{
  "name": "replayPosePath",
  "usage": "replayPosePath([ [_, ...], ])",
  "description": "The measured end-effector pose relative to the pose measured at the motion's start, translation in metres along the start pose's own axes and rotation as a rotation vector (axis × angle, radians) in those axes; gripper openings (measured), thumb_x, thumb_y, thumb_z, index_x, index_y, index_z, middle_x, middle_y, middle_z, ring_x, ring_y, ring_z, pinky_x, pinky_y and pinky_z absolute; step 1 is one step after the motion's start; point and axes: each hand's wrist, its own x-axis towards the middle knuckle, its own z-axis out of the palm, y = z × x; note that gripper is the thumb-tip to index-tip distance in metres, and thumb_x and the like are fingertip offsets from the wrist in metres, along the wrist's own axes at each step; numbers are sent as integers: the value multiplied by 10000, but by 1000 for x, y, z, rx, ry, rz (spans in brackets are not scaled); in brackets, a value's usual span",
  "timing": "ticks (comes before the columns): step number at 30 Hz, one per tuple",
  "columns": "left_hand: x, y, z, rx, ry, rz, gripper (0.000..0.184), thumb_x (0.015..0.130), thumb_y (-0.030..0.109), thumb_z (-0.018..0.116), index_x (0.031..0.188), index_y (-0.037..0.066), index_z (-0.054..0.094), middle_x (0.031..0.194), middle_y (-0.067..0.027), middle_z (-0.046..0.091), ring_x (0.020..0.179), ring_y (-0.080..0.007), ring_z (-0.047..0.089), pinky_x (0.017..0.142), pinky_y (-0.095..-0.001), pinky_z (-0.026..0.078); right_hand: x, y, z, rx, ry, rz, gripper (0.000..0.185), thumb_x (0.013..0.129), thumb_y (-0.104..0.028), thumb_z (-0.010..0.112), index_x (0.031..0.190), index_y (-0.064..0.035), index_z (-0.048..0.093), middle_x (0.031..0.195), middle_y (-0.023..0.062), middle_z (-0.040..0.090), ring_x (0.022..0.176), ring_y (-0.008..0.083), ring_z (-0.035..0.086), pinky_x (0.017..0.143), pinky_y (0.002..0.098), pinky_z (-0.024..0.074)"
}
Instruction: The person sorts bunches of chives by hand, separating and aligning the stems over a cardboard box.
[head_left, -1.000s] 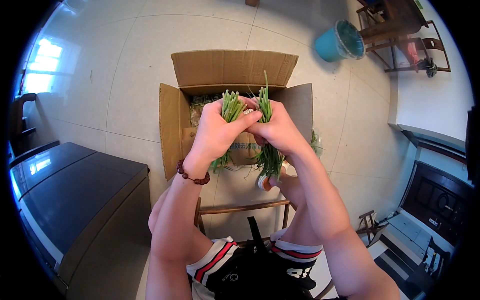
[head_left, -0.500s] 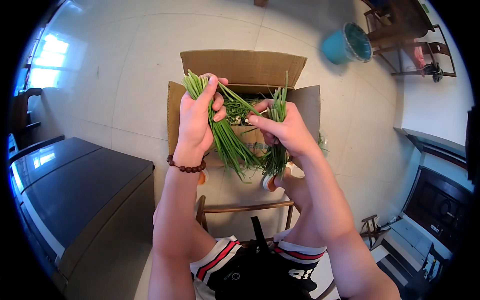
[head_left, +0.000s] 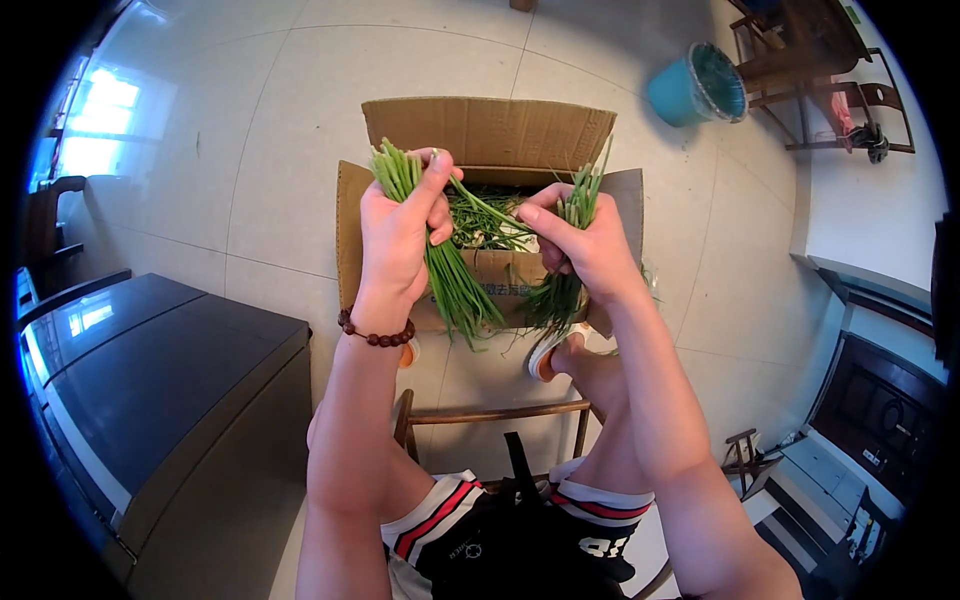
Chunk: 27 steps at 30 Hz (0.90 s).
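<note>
The left hand (head_left: 395, 235) is closed around a bunch of long green stalks (head_left: 462, 300), and the right hand (head_left: 590, 245) grips a second bunch (head_left: 556, 300) beside it. A few loose stalks (head_left: 490, 212) span between the hands. Beneath both hands stands an open cardboard box (head_left: 490, 130) containing more greens (head_left: 478, 232).

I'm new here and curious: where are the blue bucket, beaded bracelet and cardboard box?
Blue bucket (head_left: 672, 93): head view, on its outer side.
Beaded bracelet (head_left: 380, 339): head view, on its beads.
Cardboard box (head_left: 490, 130): head view, on its far flap.
</note>
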Motion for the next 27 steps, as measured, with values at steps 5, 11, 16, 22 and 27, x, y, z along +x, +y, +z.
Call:
replayPosePath([
  [5,14,6,-27,-316,148,90,183,995,246,681,970,76,618,789,44,496,578,-45,367,472,-215,314,4,3,-8,46,34,-1,225,922,-237,756,853,-38,678,609,-28,560,481,57,493,439,238,377],
  [11,21,26,-54,-373,149,62,176,1013,272,654,980,101,627,733,72,474,533,-22,330,451,-202,288,8,6,-25,119,83,-7,215,928,-218,741,861,-26,670,607,-28,534,472,59,459,432,232,341],
  [16,17,34,-59,-252,128,73,185,1002,276,672,974,98,634,670,70,456,507,-24,315,445,-198,275,9,1,-36,205,156,-6,209,920,-206,743,864,-21,663,595,-27,493,467,63,416,437,232,319],
  [22,3,18,-26,232,27,-60,151,940,171,741,965,40,670,737,16,589,502,-3,367,427,-201,256,10,5,-23,61,116,-71,214,906,-225,765,868,-27,693,579,-34,534,481,48,464,442,231,341],
  [27,-4,2,-5,343,-73,-135,153,943,142,735,1003,37,641,793,6,631,497,8,375,435,-182,274,0,-4,-4,-34,10,-19,211,873,-222,802,879,-26,725,601,-37,569,503,47,492,464,236,373],
])
